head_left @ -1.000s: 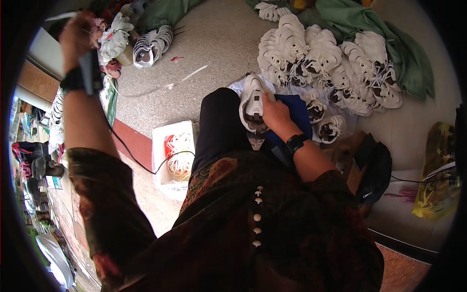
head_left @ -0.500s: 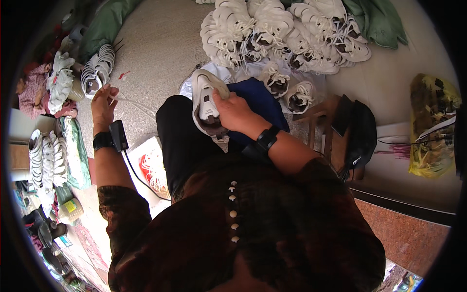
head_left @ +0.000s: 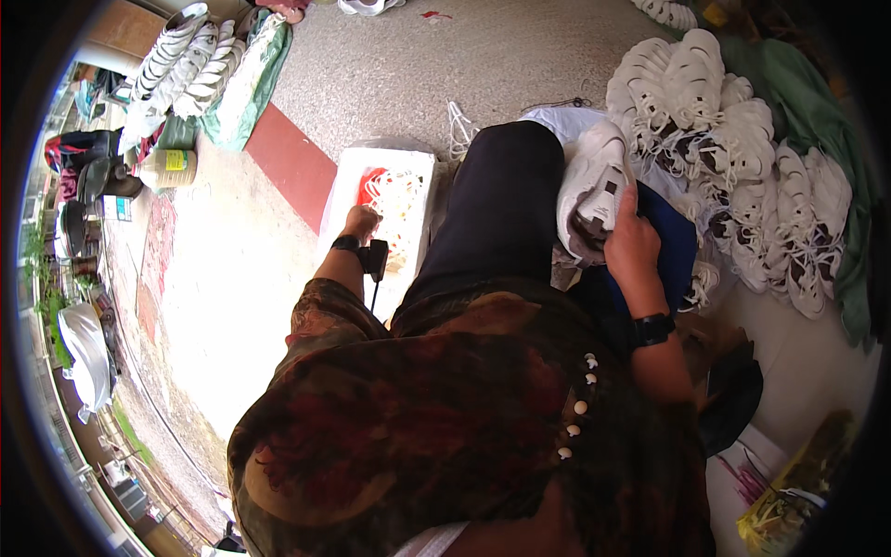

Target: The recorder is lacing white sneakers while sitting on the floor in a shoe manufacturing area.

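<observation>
In my right hand is a white sneaker without laces, its tongue and dark opening facing up. The thumb lies along its side, and the shoe rests by my right thigh over a dark blue cloth. My left hand is at the left edge of a white box beside my left leg. Inside the box are white shoelaces and something red. The fingers of that hand are small and partly hidden, so their grip is unclear. A loose white lace lies on the ground beyond the box.
White sneakers are heaped at the right, next to a green sack. More nested white shoes stand far left by a greenish bag and a plastic jug. A yellow bag is at the lower right.
The view has turned left. My left hand has left the white lace it drew out by the far shoes and moved back to the box. My right hand still holds the sneaker.
</observation>
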The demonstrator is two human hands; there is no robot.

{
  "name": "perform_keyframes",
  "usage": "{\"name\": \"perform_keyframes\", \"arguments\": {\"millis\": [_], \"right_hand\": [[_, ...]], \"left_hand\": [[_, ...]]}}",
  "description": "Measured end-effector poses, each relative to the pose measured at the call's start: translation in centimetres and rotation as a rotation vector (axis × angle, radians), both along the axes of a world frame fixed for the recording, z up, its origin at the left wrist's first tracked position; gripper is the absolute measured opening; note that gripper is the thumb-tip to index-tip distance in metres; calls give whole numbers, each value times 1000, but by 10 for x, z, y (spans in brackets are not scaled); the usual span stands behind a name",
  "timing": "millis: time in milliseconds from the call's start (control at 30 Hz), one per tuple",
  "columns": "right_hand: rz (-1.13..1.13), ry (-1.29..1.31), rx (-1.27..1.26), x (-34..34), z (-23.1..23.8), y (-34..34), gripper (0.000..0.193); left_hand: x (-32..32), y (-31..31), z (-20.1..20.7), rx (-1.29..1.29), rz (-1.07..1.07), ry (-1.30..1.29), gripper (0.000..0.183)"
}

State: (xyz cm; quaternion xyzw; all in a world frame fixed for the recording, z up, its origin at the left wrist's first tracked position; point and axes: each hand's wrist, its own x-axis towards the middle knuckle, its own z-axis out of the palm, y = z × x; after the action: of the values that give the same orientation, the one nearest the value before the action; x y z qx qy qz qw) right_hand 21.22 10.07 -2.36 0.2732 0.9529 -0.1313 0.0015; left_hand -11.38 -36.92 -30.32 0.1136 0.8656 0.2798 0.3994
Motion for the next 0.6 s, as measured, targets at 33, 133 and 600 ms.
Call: {"name": "perform_keyframes", "arguments": {"millis": [33,133,600], "right_hand": [[-85,-48,65,10,-18,12,68],[-107,-174,94,4,-7,5,68],[-62,-253,20,-3,-4,13,75]], "left_hand": [[29,86,-15,66,-62,-65,32],[61,94,5,-115,110,100,44],[17,164,-32,-343,-226,238,44]]}}
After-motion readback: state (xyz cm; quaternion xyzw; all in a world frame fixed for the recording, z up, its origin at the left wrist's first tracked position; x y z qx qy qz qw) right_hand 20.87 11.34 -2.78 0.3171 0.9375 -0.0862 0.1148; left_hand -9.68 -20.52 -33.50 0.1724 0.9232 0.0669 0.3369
